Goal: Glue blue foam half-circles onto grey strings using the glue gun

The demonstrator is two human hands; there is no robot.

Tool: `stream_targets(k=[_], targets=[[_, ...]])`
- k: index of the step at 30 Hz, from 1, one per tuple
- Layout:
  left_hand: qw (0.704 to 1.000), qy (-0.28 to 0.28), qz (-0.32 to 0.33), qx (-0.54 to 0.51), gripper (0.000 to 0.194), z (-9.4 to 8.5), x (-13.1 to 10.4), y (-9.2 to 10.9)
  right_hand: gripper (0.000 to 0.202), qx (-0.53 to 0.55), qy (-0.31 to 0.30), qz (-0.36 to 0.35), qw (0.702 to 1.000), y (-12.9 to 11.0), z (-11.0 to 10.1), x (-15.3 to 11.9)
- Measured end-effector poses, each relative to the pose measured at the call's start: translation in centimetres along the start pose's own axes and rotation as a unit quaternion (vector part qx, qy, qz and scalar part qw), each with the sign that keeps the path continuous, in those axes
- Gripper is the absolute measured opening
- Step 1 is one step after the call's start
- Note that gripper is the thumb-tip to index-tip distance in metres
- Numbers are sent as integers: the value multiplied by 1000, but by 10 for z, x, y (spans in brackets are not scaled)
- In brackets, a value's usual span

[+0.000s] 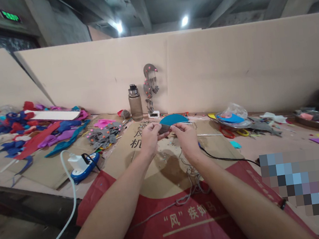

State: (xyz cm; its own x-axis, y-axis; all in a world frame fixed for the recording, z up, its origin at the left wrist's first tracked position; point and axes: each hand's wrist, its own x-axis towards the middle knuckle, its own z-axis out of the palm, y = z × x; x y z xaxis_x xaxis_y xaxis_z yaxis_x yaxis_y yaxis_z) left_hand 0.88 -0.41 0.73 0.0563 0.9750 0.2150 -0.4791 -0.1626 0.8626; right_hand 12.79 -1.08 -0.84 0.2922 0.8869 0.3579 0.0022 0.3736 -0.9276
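Note:
Both hands meet over the cardboard in the middle of the table. My left hand has its fingers closed on a small grey felt piece. Against the right edge of that piece, my right hand is closed in a pinch; whether it grips the felt or something finer is hidden. A blue piece with a curved upper edge shows just above the fingers; I cannot tell whether it is held or lies behind them. Loose grey yarn trails across the cardboard below my right hand.
A bottle and a hanging grey felt ornament stand by the back panel. Colored felt scraps and a blue power strip are at left. Red-handled scissors lie right, near a black cable.

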Motion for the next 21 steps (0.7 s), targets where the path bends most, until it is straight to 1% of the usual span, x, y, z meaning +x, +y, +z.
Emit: stream_targets(k=[5,12,18,21], targets=[[1000,-8,-4,-7,16,1,-2,2,21,21,6,17,1000,1,0,1],[1000,-14,-12,-8,15,-2,1,4,22,13,13,18,1000,2,-2,6],[999,-18,9,33,17,-4,2,4,26,68,-52,46,995,4,-6,7],[999,-22,10,32,18,-3,1,4,27,68,-63,39,995,2,-8,7]])
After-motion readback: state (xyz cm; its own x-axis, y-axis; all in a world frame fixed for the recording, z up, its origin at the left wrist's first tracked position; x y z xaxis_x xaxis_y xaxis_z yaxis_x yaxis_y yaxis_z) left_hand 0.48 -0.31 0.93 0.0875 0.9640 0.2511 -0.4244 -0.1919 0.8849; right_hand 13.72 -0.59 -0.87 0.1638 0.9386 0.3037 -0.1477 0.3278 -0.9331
